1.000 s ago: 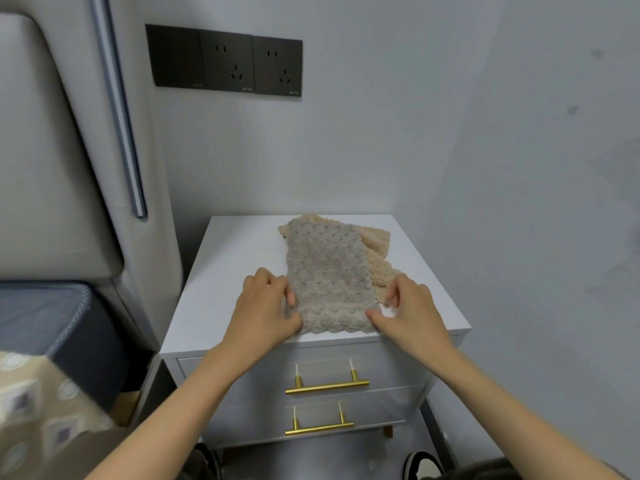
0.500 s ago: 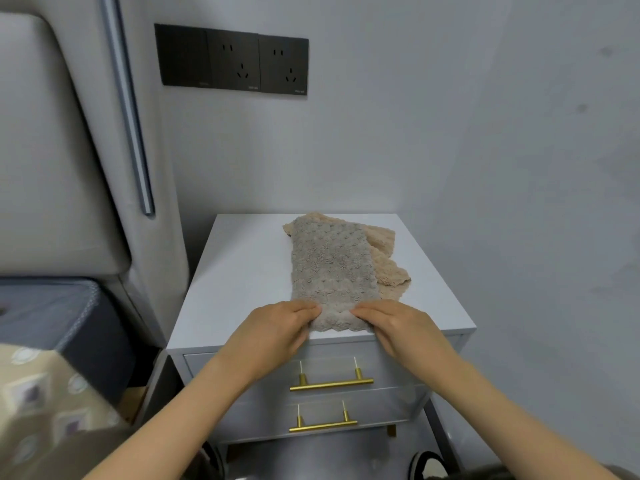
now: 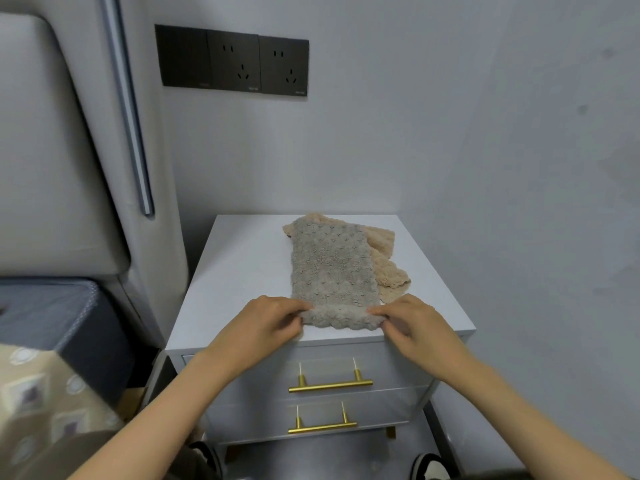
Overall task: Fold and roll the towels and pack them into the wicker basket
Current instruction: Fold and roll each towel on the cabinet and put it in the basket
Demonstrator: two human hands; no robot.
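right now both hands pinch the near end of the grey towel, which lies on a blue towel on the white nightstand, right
Not quite: the head view shows a beige towel under the grey towel, not a blue one. The rest holds: the left hand and right hand pinch the grey towel's near end on the white nightstand.

A white nightstand (image 3: 239, 271) stands in a corner of grey walls. Each of its two drawers has a gold bar handle, the upper handle (image 3: 330, 385) above the lower handle (image 3: 322, 427). A black socket panel (image 3: 232, 60) is mounted on the wall above. To the left are a padded grey headboard (image 3: 45, 150) and a dark blue mattress (image 3: 52, 317).
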